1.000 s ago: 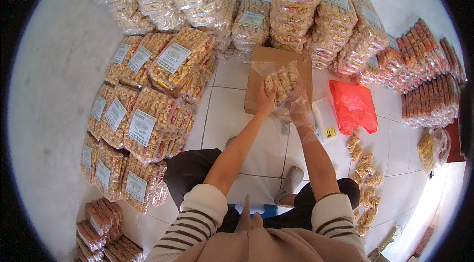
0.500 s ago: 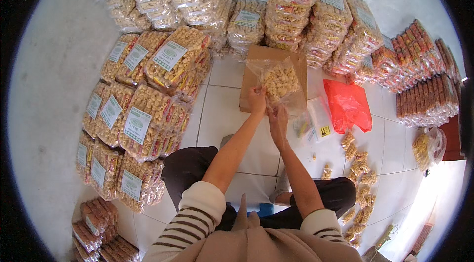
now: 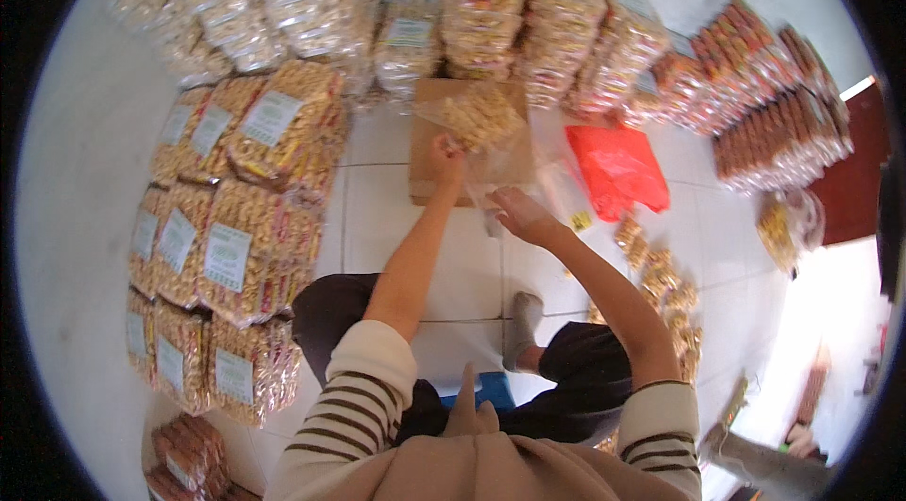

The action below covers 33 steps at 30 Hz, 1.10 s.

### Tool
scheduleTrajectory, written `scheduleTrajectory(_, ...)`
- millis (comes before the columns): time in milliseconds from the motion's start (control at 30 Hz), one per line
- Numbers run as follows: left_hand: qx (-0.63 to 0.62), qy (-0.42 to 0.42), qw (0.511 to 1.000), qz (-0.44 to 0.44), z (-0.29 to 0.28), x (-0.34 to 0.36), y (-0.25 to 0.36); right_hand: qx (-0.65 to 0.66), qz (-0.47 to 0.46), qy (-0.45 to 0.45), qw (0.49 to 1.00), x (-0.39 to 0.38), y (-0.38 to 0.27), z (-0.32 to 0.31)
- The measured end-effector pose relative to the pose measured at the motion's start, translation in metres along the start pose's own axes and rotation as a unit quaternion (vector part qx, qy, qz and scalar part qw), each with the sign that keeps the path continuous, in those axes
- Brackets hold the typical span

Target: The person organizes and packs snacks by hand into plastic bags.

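A clear plastic bag of pale yellow snack pieces (image 3: 481, 116) lies tilted over a brown cardboard box (image 3: 425, 147). Its filled part is at the far end, and the loose, unfilled plastic stretches back toward me. My left hand (image 3: 447, 159) is closed on the bag's left edge, just below the snacks. Beside the loose near end of the plastic is my right hand (image 3: 521, 216), its fingers stretched to the left and apart. Whether those fingertips touch the plastic is hard to tell from the blur.
Right of the box lie a red plastic bag (image 3: 618, 171) and several small snack packs (image 3: 661, 279). Stacked labelled snack packages (image 3: 226, 256) stand at left; taller stacks (image 3: 486, 10) line the wall. Brown packs (image 3: 779, 147) and a tied yellow bag (image 3: 779, 232) are far right.
My right hand has come off the bag's near end and swung right, its fingers spreading. My left hand still grips the bag, which now lies more tilted. The whole view has shifted.
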<state>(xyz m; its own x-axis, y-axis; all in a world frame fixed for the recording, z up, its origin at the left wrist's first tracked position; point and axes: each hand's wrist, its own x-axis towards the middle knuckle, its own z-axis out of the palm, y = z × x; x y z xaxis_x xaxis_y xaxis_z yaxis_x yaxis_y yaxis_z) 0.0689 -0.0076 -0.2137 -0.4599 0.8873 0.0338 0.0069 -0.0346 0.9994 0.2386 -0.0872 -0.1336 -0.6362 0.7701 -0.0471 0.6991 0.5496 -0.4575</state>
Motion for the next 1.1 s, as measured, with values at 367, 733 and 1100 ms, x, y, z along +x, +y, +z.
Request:
scheduleTrajectory(367,0.219,-0.127,0.879,0.404,0.1,-0.101,0.109,0.11,0.259,0.203,0.938,-0.276,0.094,-0.054)
scheduleTrajectory(733,0.248,-0.522,0.721,0.383,0.184,-0.247,-0.002,0.044,0.437,0.375,0.816,-0.392,0.153,0.105)
scheduleTrajectory(1100,0.261,-0.72,0.446,0.463,0.182,-0.351,-0.105,-0.091,0.668,0.317,0.667,-0.371,0.097,0.21)
